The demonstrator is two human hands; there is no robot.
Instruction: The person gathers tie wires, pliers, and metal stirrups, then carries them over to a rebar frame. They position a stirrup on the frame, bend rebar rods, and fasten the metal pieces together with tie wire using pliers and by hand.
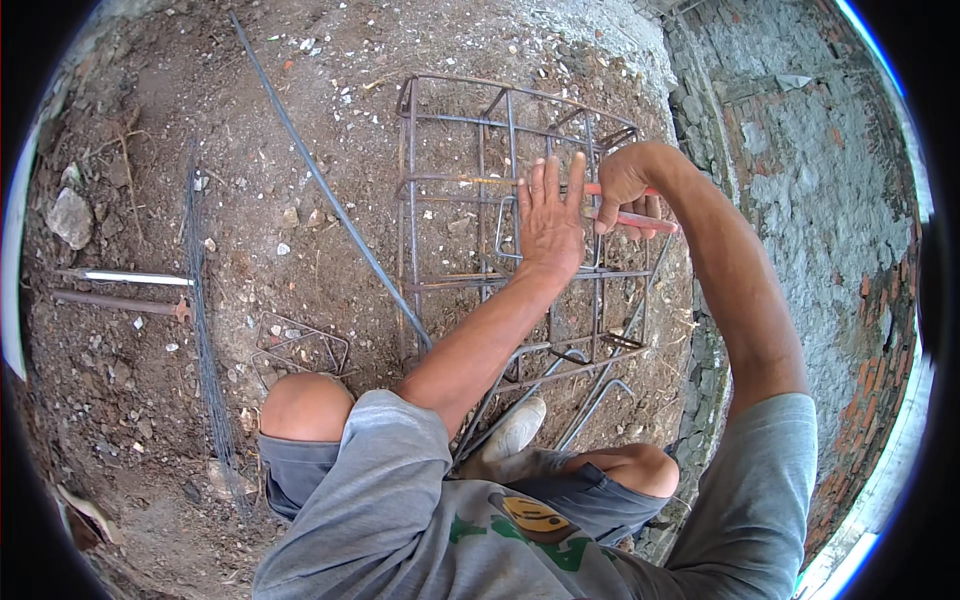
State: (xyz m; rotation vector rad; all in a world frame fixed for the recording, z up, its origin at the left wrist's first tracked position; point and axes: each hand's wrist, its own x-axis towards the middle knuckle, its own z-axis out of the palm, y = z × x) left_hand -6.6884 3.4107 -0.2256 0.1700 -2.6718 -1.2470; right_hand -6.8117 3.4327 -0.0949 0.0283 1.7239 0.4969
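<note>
A cage of rusty steel reinforcing bars (460, 179) lies on the dirt in front of me. My left hand (548, 230) rests over its middle, palm down with the fingers stretched out. Just to its right, my right hand (632, 175) grips red-handled pliers (650, 222), their two handles somewhat apart. The jaws are hidden by my hands. Beside my left palm, a thinner grey rectangular stirrup (499, 232) sits among the cage's bars.
On the left lie a long steel rod (320, 170), a bundle of thin tie wire (202, 320), a rusty bar (120, 300) and a rock (70, 218). Hooked bars (590, 398) are near my shoe (517, 428). A rough brick wall (820, 200) borders the right side.
</note>
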